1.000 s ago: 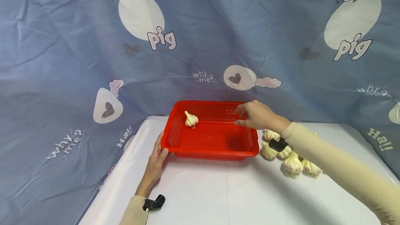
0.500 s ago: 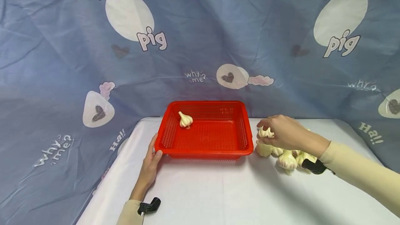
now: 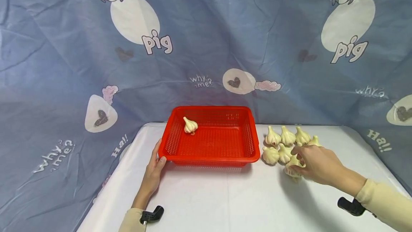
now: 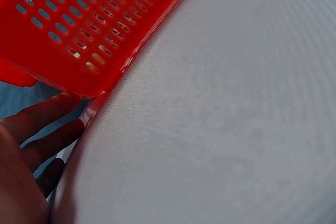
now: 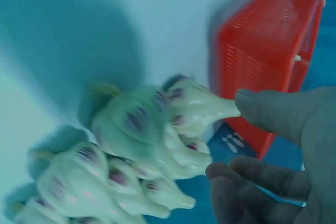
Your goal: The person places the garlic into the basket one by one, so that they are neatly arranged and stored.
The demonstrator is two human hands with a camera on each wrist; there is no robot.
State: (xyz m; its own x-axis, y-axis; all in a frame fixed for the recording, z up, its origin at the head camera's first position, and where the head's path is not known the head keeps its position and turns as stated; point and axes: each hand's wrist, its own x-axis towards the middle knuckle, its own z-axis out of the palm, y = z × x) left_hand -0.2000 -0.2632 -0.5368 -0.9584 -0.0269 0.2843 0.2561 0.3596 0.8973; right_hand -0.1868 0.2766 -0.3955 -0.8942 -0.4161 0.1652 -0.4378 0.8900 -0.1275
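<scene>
My left hand (image 3: 152, 174) rests against the near left corner of a red perforated plastic basket (image 3: 210, 159), its thumb at the rim. In the left wrist view its fingers (image 4: 52, 111) reach out loosely, fingertips right at the basket's corner. Inside the basket, toward the back left, lies one garlic bulb (image 3: 190, 126). My right hand (image 3: 323, 165) is over the near part of a garlic group, thumb and fingers spread around the nearest garlic bulb (image 3: 292, 170). The right wrist view shows its thumb (image 5: 268, 109) overlapping a stem tip, the fingers apart from it.
More garlic bulbs (image 3: 287, 137) stand close together in rows right of the basket, some hidden behind my right hand. They sit on a white-covered table (image 3: 225, 203). A blue printed curtain (image 3: 199, 46) hangs behind the table and along its left side.
My right hand has moved from above the basket's right side to the right and nearer, past the far bulbs to the near ones. My left hand stays at the basket corner.
</scene>
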